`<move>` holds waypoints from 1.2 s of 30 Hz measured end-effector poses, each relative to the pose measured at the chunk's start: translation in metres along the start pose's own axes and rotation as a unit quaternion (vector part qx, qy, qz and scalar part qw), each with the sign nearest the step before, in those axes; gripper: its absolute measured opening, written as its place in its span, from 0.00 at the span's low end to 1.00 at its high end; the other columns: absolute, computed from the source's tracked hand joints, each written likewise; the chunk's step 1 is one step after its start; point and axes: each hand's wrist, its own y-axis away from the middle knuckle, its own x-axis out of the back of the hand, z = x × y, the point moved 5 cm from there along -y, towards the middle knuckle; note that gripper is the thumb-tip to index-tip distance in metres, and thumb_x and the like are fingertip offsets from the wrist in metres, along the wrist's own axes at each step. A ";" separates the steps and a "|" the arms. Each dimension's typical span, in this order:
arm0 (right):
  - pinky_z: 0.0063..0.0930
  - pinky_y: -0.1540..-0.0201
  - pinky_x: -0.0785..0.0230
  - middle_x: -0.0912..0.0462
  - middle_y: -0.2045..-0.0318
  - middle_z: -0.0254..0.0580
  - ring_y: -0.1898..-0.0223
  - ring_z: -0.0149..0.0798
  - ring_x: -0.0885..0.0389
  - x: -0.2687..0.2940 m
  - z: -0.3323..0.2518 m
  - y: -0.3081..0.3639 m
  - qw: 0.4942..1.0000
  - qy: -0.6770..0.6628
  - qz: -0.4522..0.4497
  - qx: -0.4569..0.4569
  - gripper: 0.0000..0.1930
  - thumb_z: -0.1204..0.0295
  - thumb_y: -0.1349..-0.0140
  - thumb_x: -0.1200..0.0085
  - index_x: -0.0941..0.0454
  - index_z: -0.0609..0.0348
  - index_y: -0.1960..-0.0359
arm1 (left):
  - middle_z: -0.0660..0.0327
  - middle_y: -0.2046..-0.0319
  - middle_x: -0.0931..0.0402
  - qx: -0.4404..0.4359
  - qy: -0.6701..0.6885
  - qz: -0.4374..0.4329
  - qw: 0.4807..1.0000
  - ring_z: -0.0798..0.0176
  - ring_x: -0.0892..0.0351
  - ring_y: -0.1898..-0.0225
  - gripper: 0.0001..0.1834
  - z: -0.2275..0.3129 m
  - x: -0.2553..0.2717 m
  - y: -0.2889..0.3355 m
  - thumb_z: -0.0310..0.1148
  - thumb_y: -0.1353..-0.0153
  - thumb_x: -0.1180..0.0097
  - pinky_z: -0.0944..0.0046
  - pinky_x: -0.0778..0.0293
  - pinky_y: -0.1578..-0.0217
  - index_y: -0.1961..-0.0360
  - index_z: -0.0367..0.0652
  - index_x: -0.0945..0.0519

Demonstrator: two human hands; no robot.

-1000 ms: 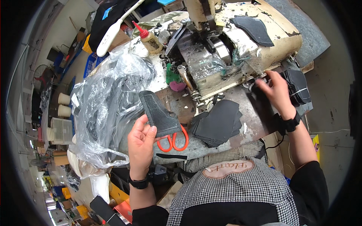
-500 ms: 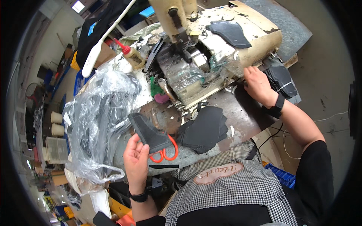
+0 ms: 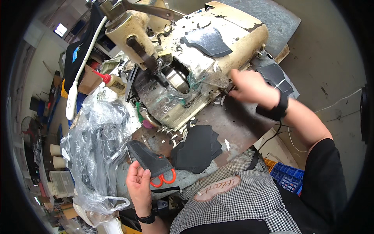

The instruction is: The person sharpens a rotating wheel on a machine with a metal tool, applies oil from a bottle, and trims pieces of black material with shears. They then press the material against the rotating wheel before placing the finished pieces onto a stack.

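My left hand [image 3: 139, 183] pinches the lower edge of a dark grey cut piece [image 3: 150, 160], which looks like leather or fabric, above the near left of the worktop. Partly under that piece lie scissors with orange handles [image 3: 168, 176]. My right hand [image 3: 253, 89], smeared by motion, is at the front right side of a cream skiving machine [image 3: 249, 39]. Its fingers are bent round something small there that I cannot make out. Between my hands a stack of dark cut pieces [image 3: 196, 150] rests on the worktop. The machine's silver round blade [image 3: 176, 80] shows at its middle.
A clear plastic bag [image 3: 95, 144] with dark contents lies at the left. Behind it stands a red-tipped bottle [image 3: 113, 81]. One dark piece [image 3: 208, 41] lies on the machine; a tied bundle [image 3: 276, 78] sits at its right. A white lamp arm [image 3: 76, 87] rises at the left.
The whole view has shifted, so the machine appears farther left. My right hand has turned at the machine's side. My left hand still holds the dark piece, now lying flatter over the scissors.
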 end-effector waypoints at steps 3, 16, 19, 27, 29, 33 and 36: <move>0.42 0.67 0.26 0.21 0.78 0.51 0.72 0.56 0.20 -0.003 -0.037 -0.001 0.995 0.056 -0.075 0.031 0.17 0.69 0.51 0.40 0.34 0.64 0.65 | 0.53 0.53 0.23 -0.008 -0.011 -0.006 1.000 0.68 0.24 0.53 0.19 0.001 0.002 0.001 0.16 0.38 0.54 0.70 0.30 0.51 0.45 0.28 0.35; 0.44 0.60 0.27 0.20 0.72 0.57 0.66 0.55 0.19 -0.042 0.008 -0.003 0.962 -0.272 -0.032 -0.008 0.25 0.59 0.50 0.34 0.30 0.72 0.66 | 0.56 0.63 0.20 0.035 -0.045 -0.041 0.998 0.72 0.22 0.64 0.15 0.005 -0.035 0.001 0.14 0.42 0.58 0.74 0.29 0.62 0.53 0.31 0.30; 0.47 0.59 0.28 0.21 0.68 0.57 0.60 0.54 0.20 -0.021 -0.003 0.000 0.991 -0.079 -0.108 -0.003 0.13 0.72 0.49 0.45 0.30 0.68 0.67 | 0.57 0.67 0.23 0.023 -0.075 -0.045 0.996 0.68 0.24 0.65 0.10 0.002 -0.027 0.001 0.15 0.43 0.57 0.71 0.28 0.60 0.60 0.33 0.30; 0.38 0.63 0.27 0.21 0.67 0.54 0.63 0.51 0.21 -0.024 0.024 -0.001 0.969 -0.232 -0.085 0.001 0.18 0.63 0.50 0.38 0.28 0.67 0.69 | 0.60 0.78 0.36 -0.099 0.056 -0.019 0.993 0.64 0.35 0.76 0.05 0.015 -0.026 -0.006 0.23 0.42 0.54 0.64 0.32 0.70 0.74 0.40 0.36; 0.38 0.61 0.27 0.20 0.66 0.57 0.62 0.52 0.20 -0.011 0.036 -0.005 0.916 -0.325 -0.219 -0.081 0.24 0.58 0.48 0.37 0.28 0.69 0.64 | 0.63 0.78 0.41 -0.133 0.061 -0.065 0.987 0.68 0.42 0.77 0.11 0.022 -0.023 -0.012 0.32 0.36 0.54 0.68 0.40 0.74 0.74 0.43 0.39; 0.39 0.56 0.28 0.20 0.63 0.60 0.57 0.56 0.20 -0.005 0.026 -0.006 0.931 -0.293 -0.204 -0.076 0.26 0.56 0.46 0.39 0.29 0.70 0.60 | 0.64 0.81 0.43 -0.111 0.140 -0.023 0.984 0.71 0.46 0.80 0.10 0.033 -0.016 -0.031 0.29 0.38 0.55 0.70 0.46 0.79 0.76 0.42 0.39; 0.43 0.58 0.29 0.21 0.66 0.60 0.60 0.57 0.21 -0.008 0.018 0.000 0.958 -0.235 -0.152 -0.058 0.23 0.59 0.44 0.40 0.32 0.68 0.61 | 0.66 0.83 0.41 -0.093 0.090 -0.044 0.991 0.73 0.45 0.81 0.11 0.047 -0.015 -0.042 0.33 0.34 0.56 0.71 0.46 0.80 0.72 0.39 0.34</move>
